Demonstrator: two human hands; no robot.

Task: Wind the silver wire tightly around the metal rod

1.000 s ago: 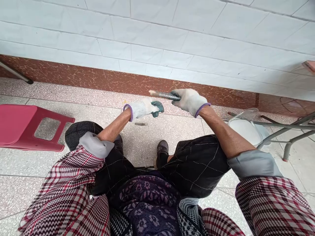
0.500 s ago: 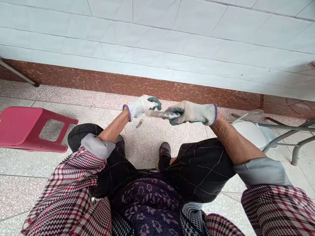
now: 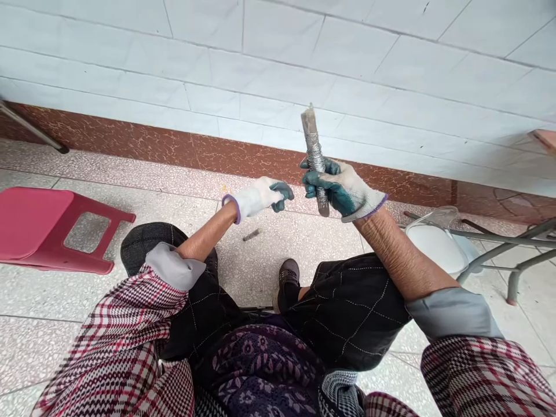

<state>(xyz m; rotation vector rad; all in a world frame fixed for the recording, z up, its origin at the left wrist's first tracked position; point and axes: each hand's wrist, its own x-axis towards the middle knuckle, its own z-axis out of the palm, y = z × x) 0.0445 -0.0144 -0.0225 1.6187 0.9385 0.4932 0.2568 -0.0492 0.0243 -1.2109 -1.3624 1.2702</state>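
My right hand, in a white knitted glove with a green coated palm, is closed around a stick wound with silvery wire. The stick stands nearly upright, its bare pale top above my fingers and its lower end below them. To its left, my left hand, gloved alike, has its fingers curled in; what they hold, if anything, is too small or hidden to make out. Below that hand appears a short dark rod-like piece; whether it hangs or lies on the floor I cannot tell.
A red plastic stool stands at the left, with a metal leg behind it. At the right are a white round-topped seat and grey metal legs. The tiled wall rises ahead; my shoes are on the speckled floor.
My right hand has turned the wire-wound stick from level to nearly upright and raised it. My left hand has shifted slightly right and down. The small rod-like piece has moved lower and changed its angle.
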